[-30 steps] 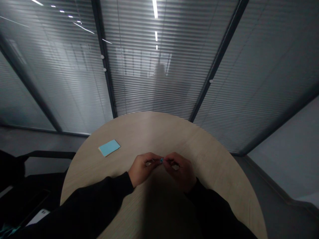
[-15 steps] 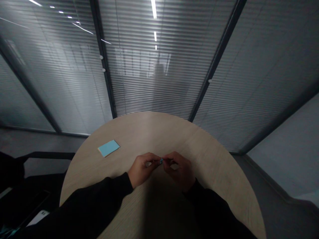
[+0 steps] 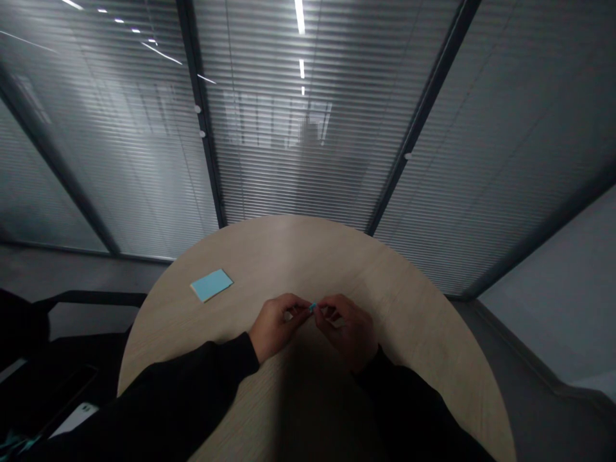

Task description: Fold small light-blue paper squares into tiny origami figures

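Observation:
My left hand [image 3: 276,324] and my right hand [image 3: 347,328] meet over the middle of a round, light wooden table [image 3: 414,321]. Both are closed in a pinch, fingertips touching. Between them shows a tiny light-blue piece [image 3: 312,307], too small to name; most of it is hidden by the fingers. Both arms wear dark sleeves. A light-blue pad of paper [image 3: 211,285] lies flat on the table, to the left of and beyond my left hand.
Glass walls with closed blinds and dark frames [image 3: 202,135] rise right behind the table's far edge. A dark chair [image 3: 81,301] stands at the table's left side, with a white object [image 3: 74,418] low beside it. Grey floor lies to the right.
Hardly anything differs. Both hands stay pinched together at the same spot, shifting only slightly, and the blue pad has not moved.

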`<state>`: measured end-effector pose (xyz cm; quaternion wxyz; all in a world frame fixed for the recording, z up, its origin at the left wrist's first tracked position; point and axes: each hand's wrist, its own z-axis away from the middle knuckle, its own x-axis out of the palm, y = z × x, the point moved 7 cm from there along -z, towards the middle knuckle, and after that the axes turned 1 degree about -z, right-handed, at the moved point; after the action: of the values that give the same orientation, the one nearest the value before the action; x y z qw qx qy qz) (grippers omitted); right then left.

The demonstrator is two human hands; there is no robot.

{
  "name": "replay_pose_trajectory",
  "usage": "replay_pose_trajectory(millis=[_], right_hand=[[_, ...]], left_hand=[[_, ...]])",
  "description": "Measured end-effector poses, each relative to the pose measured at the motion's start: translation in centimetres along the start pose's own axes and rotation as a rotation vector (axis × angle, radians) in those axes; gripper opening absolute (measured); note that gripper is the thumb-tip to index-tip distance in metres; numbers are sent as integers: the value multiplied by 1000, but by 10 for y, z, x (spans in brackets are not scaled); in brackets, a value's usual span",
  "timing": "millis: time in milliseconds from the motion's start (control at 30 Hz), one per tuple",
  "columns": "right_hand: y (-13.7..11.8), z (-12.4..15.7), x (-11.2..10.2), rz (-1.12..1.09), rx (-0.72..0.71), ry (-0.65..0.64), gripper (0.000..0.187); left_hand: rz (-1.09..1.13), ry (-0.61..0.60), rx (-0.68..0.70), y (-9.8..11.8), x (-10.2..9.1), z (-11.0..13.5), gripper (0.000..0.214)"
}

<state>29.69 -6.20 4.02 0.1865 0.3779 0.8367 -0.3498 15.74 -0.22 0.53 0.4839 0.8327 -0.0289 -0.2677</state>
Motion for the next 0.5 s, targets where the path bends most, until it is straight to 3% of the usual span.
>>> replay_pose_trajectory(millis=[367, 500], right_hand=[[1, -2, 5, -48, 23, -63, 12], [9, -3, 11, -120, 99, -128, 13]], left_hand=[[-1, -21, -21, 6, 1, 0, 19], [85, -49, -68, 3, 4, -1, 24]])
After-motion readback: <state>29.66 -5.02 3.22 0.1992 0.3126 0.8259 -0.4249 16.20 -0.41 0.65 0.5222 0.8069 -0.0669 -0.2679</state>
